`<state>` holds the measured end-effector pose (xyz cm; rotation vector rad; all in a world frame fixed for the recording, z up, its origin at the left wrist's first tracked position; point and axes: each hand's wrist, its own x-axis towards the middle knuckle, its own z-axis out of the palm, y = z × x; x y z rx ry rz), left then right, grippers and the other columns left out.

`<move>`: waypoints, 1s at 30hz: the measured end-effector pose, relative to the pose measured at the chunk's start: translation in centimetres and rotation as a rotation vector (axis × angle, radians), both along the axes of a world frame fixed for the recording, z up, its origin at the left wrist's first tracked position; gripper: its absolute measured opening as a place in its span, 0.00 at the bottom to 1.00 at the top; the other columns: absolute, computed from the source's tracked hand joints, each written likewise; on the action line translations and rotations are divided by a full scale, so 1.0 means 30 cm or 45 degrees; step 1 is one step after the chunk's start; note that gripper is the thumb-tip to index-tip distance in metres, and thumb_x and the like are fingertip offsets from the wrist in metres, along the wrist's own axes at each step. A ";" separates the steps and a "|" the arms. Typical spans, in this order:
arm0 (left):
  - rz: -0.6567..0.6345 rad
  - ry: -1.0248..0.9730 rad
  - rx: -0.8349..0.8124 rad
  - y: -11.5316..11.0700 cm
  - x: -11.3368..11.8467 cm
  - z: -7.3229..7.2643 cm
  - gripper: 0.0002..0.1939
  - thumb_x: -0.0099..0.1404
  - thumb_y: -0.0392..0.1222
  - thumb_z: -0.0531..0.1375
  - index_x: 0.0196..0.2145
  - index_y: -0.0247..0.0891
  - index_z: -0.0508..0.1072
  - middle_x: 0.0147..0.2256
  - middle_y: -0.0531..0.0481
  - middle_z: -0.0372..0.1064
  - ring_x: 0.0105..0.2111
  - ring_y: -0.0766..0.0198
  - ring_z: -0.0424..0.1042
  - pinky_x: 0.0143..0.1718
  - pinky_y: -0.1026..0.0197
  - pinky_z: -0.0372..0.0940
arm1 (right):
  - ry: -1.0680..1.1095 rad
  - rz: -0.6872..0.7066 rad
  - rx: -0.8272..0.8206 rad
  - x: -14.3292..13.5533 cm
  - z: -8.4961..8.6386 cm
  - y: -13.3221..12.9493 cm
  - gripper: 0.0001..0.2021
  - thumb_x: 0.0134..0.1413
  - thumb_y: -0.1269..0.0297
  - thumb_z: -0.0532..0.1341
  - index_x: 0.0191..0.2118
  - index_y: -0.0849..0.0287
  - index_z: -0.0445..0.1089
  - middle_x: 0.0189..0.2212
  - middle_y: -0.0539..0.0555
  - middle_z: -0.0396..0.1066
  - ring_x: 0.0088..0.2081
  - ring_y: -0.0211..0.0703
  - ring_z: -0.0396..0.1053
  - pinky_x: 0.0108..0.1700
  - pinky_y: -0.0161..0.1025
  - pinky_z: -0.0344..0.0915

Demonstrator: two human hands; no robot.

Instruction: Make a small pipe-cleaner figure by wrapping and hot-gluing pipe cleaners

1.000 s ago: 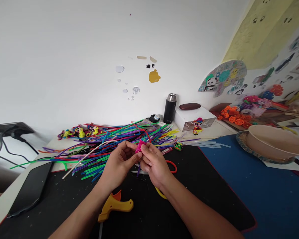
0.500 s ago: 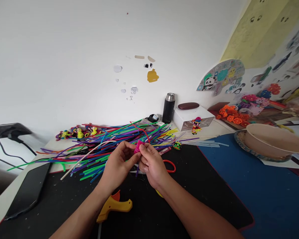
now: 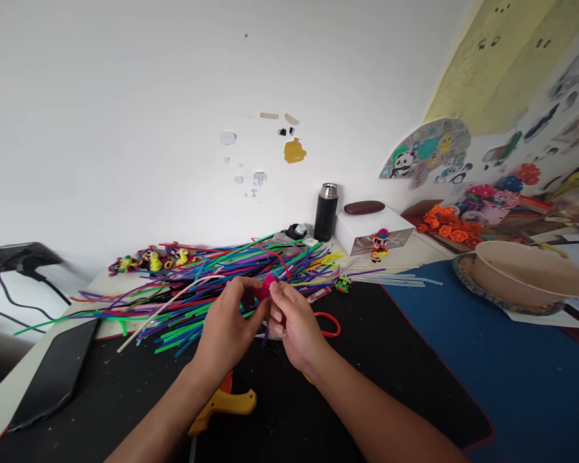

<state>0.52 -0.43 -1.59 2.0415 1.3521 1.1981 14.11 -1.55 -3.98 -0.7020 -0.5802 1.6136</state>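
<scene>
Over the front edge of a pile of coloured pipe cleaners (image 3: 188,328), my two hands meet around a small bright pink pipe-cleaner piece (image 3: 269,281). My right hand (image 3: 294,321) pinches it with thumb and curled fingers. My left hand (image 3: 231,318) is closed at its left side, thumb and fingertips against it; the fingers partly hide the piece. A purple strand hangs just below the fingers. Behind my right hand lie scissors with a red handle (image 3: 336,325). Nearer to me, partly under my left forearm, is a yellow glue gun (image 3: 234,402).
A black mat (image 3: 367,386) covers the table. Small pipe-cleaner figures (image 3: 149,258) stand back left, another figure (image 3: 380,244) by a white box (image 3: 361,225). A black flask (image 3: 326,215) stands at the wall. A phone-like black slab (image 3: 58,373) lies left, a bowl (image 3: 525,276) right.
The pink piece has turned slightly and shows less between my fingers. My left hand has tilted and shifted a little; my right hand keeps its pinch.
</scene>
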 end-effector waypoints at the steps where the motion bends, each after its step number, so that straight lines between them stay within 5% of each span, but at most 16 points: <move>1: -0.023 0.035 0.033 0.000 0.000 -0.002 0.06 0.68 0.43 0.65 0.41 0.45 0.73 0.37 0.50 0.77 0.35 0.55 0.76 0.39 0.56 0.69 | 0.004 -0.001 -0.004 0.000 0.002 0.000 0.28 0.46 0.42 0.79 0.33 0.56 0.66 0.18 0.38 0.55 0.18 0.29 0.45 0.20 0.31 0.41; 5: -0.114 0.048 0.039 0.004 -0.011 -0.005 0.07 0.69 0.43 0.65 0.44 0.44 0.73 0.40 0.49 0.75 0.38 0.55 0.75 0.41 0.55 0.68 | 0.049 -0.004 -0.027 0.004 0.002 0.006 0.28 0.44 0.43 0.80 0.31 0.55 0.64 0.16 0.37 0.52 0.18 0.29 0.44 0.21 0.32 0.42; 14: -0.372 -0.499 -0.407 0.030 -0.041 0.031 0.12 0.71 0.50 0.69 0.45 0.43 0.75 0.43 0.49 0.75 0.45 0.56 0.77 0.49 0.55 0.71 | 0.118 0.117 0.038 0.027 0.011 0.010 0.28 0.50 0.42 0.78 0.29 0.55 0.62 0.15 0.37 0.52 0.16 0.30 0.46 0.22 0.34 0.41; 30: -0.305 -0.602 -0.433 0.022 -0.032 0.039 0.14 0.64 0.48 0.74 0.40 0.42 0.75 0.38 0.52 0.75 0.40 0.59 0.76 0.45 0.57 0.70 | 0.012 0.074 0.108 0.022 0.015 0.002 0.25 0.51 0.44 0.77 0.29 0.56 0.66 0.17 0.40 0.57 0.17 0.30 0.48 0.22 0.34 0.42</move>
